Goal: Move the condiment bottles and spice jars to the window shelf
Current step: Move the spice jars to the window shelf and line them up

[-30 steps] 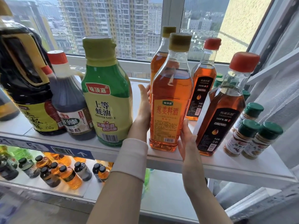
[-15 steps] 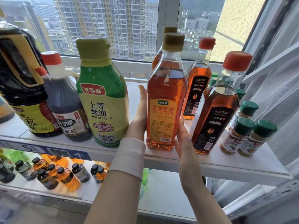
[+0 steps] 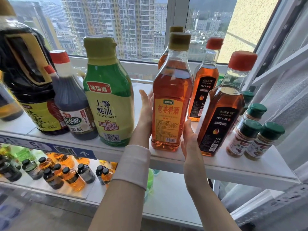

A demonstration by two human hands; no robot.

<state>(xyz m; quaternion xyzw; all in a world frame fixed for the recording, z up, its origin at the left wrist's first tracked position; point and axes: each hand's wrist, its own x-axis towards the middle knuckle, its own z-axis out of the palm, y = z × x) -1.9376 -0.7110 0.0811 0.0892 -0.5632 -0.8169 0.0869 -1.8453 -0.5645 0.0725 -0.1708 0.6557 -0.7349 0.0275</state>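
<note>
You are pressing your left hand (image 3: 146,112) and right hand (image 3: 190,139) flat against either side of the cooking wine bottle (image 3: 171,100) (standing upright) at the window shelf's (image 3: 233,167) front edge.

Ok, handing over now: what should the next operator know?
Left hand: open, flat against the left side of the cooking wine bottle. Right hand: open, at its lower right side.
Done: the bottle stands upright on the window shelf, between the oyster sauce bottle and a red-capped oil bottle; spice jars stand at the right end.
To do: let go. Small bottles sit on the lower shelf; possibly next.
</note>
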